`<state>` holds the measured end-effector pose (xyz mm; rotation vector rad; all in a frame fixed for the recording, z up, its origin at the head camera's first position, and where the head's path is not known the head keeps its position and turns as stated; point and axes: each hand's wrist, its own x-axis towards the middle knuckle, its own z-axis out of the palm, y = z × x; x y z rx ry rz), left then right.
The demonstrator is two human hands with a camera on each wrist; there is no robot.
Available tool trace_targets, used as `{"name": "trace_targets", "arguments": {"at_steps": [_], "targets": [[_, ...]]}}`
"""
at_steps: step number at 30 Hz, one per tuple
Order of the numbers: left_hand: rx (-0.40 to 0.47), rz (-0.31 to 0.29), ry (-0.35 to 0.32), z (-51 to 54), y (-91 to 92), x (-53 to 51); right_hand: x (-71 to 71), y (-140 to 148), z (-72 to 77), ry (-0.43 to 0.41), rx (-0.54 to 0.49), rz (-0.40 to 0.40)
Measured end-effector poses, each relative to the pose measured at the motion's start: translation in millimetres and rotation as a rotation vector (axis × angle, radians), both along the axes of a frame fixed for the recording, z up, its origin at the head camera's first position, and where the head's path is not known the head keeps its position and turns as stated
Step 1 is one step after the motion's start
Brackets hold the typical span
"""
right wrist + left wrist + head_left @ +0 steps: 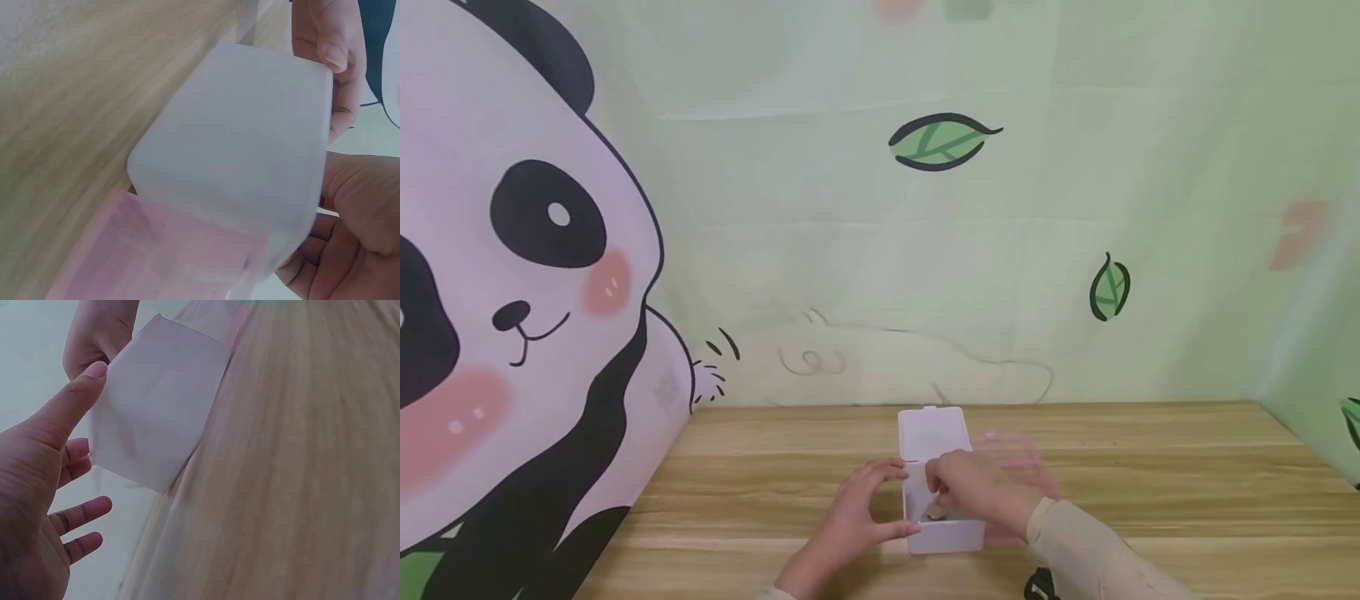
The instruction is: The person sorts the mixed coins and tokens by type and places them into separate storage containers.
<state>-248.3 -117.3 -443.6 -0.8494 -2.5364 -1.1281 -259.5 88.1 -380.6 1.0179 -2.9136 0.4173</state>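
White box [946, 537] on the wood surface [737, 483], long axis appears to run away from the person; lid [934, 433] open at its far end, mouth up. Left hand [850, 508] at box's left side, thumb and fingers spread, touching it. Right hand [973, 483] reaches into box, fingers bent down by a small item [936, 512]; can't tell if pinching. Pink see-through container [1018, 458] just right of box. Panda backdrop [550, 317] beyond box, leftward.
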Motion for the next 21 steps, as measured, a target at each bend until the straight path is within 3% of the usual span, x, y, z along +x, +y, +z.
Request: {"name": "trace_targets", "arguments": {"at_steps": [8,16,21], "targets": [[-0.009,0.008,0.013,0.0,0.0,0.7,4.3,7,6.7,-0.029,-0.076,0.034],[-0.016,0.014,0.018,1.1,0.1,0.7,11.4,14,12.6,-0.060,-0.094,-0.010],[-0.022,0.016,0.007,2.1,0.2,1.9,14.8,19,16.4,-0.034,-0.109,-0.007]]}}
